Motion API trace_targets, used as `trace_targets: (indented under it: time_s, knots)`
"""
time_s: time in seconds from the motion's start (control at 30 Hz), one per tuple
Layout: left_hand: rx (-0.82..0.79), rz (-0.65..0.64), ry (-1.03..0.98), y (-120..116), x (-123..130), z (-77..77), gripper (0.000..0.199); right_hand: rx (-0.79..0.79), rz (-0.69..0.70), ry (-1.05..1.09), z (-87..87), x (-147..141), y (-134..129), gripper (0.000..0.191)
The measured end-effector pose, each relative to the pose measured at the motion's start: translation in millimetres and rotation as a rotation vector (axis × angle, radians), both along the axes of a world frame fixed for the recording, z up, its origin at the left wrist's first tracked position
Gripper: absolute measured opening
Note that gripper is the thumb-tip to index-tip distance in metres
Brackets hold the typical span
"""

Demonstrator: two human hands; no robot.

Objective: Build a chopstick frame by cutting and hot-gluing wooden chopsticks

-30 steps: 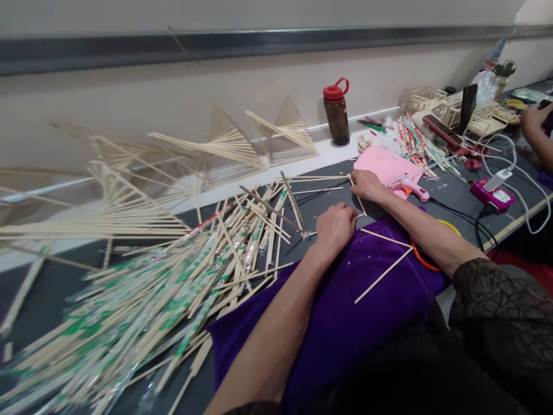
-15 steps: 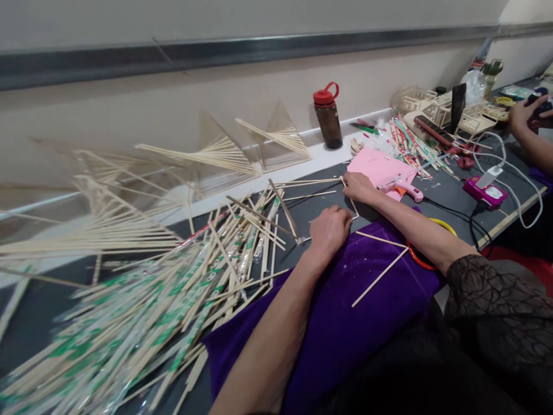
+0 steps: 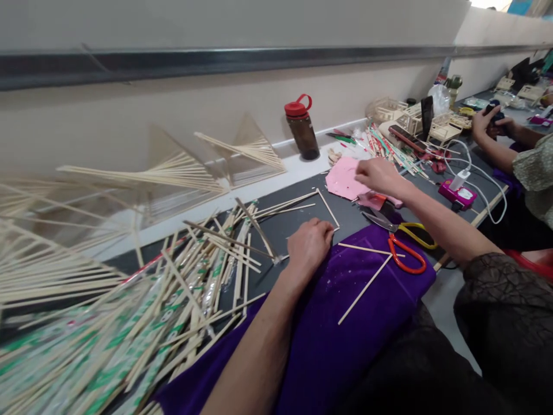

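Note:
My left hand (image 3: pixel 310 242) is closed by the lower corner of a thin stick frame (image 3: pixel 328 208) on the dark table, its fingertips pressed on a stick end. My right hand (image 3: pixel 380 176) is raised over the pink sheet (image 3: pixel 343 177), fingers curled; whatever is in them is hidden. Beneath it the glue gun is mostly covered. Scissors (image 3: pixel 395 230) with one red and one yellow handle lie beside the purple cloth (image 3: pixel 345 346). Two joined sticks (image 3: pixel 365 289) form an angle on that cloth.
Many loose and wrapped sticks (image 3: pixel 142 323) cover the left. Stick models (image 3: pixel 173 176) and a red-capped bottle (image 3: pixel 302 129) stand along the wall. A purple power block (image 3: pixel 458 193) with cables is at right, beyond it another person's hands (image 3: pixel 488 124).
My right hand has left the stick frame's upper corner and moved right over the pink sheet. The view has turned right, and the scissors now show fully. My left hand stays by the frame.

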State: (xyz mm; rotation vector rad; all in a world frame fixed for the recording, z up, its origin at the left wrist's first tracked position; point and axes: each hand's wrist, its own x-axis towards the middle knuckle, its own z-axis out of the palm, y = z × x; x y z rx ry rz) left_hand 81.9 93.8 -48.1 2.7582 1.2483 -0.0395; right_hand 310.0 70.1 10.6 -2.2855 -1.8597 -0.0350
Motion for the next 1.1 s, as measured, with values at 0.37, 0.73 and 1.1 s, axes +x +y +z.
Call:
trace_targets:
  time_s: [0.37,0.73,1.1]
  knots:
    - [0.021,-0.004,-0.018,1.0,0.3,0.2,0.034,-0.227,-0.282,-0.014,-52.4,26.5,-41.6,0.060]
    - [0.016,-0.011,-0.022,0.5,1.1,-2.0,0.036,-0.009,-0.367,0.405,-46.9,46.0,-38.2,0.058]
    - [0.000,-0.007,-0.047,-1.2,1.3,0.0,0.034,0.187,-0.201,1.244,-29.1,19.5,-51.2,0.022]
